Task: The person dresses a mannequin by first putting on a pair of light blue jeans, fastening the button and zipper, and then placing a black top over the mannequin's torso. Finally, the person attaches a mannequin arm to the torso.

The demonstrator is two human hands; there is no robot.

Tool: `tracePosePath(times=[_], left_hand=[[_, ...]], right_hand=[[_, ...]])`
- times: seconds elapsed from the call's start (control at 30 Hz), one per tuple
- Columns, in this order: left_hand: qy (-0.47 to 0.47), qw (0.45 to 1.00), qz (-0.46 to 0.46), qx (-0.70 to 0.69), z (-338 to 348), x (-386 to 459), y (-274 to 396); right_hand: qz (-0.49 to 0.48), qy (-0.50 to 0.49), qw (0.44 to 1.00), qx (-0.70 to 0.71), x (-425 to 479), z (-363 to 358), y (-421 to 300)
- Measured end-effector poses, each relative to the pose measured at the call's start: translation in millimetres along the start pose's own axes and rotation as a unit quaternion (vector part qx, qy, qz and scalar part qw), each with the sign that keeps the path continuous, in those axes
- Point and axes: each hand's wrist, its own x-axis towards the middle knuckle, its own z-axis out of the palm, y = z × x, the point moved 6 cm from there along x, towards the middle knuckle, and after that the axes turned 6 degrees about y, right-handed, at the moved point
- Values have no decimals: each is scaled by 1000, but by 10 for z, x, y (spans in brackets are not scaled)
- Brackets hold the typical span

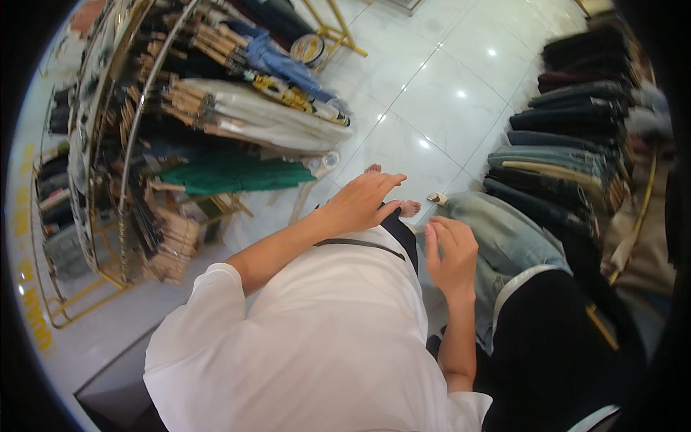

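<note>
My left hand [360, 201] hangs in front of my white T-shirt [334, 345], thumb apart from the fingers and nothing in it. It is above my waist, near a dark strap or belt [361, 243]. My right hand [454, 254] is raised on the other side, fingers loosely bent, with no object visible in it. Beyond the hands my bare feet [410, 209] show on white floor tiles [426, 108]. Beside my right hand are the faded jeans [502, 232] of another person dressed in a black top [561, 345].
On the left, a metal clothes rack [139, 108] holds garments on wooden hangers, among them a green garment [237, 174] and white ones [275, 119]. Dark trousers and jeans [567, 116] hang in a row on the right. A yellow metal stand [334, 35] is at the top.
</note>
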Motion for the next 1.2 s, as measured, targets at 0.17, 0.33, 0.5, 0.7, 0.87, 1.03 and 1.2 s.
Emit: tracePosePath(times=[0.17,0.33,0.5,0.7,0.87,1.03,1.2], left_hand=[[75,995,-70,-10,-320,-305,-551],[121,975,-183,13,-598,-564,-1172],[217,927,-304,9,-895,-1130,-1329],[237,820,-518,55,-415,-2457,-925],[293,703,-648,-8,164,-3303,-375],[322,690,-648,-24,308,-3732,-558],[266,761,-591,-23,222,-4074,-1382]], right_hand=[[-34,-111,991,-67,633,374,-77],[-92,-178,978,-61,1151,780,-350],[-167,-288,943,-24,1356,1401,-545],[-307,-438,843,59,1071,2231,-616],[-459,-547,700,13,735,2756,-689],[-470,-564,679,21,509,3148,-1085],[-413,-557,720,-12,106,3642,-1203]])
